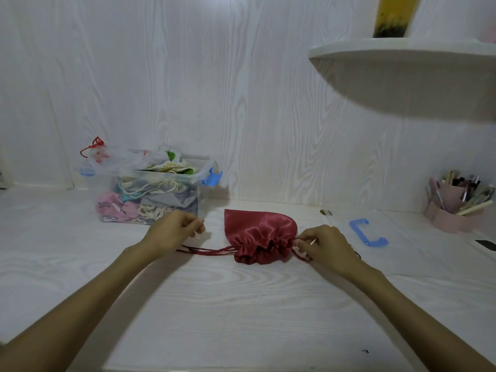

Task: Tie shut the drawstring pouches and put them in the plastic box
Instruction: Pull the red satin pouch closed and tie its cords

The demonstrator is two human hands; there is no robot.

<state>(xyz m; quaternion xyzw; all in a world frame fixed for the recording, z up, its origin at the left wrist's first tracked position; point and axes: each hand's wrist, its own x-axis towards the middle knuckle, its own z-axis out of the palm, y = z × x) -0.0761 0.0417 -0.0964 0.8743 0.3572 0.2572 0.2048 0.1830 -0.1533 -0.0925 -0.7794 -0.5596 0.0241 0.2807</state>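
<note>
- Head view, the only camera: worn on the person's head, looking forward and down across a white wood-grain desk [241, 304] toward the wall [214, 76] behind it.
- Wide-angle lens: the corner shelf [402, 57] at upper right appears bowed.
- Both forearms enter from the lower corners; the left hand [171, 232] and right hand [327, 245] lie near mid-frame, close to the lens.
- The far desk edge carries the plastic box [161, 194] at left and a pink pen holder [456, 210] at right.
- No second view, hence no shared area.

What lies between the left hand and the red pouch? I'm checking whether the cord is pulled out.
The head view shows the dark red drawstring lying on the table there.
</note>
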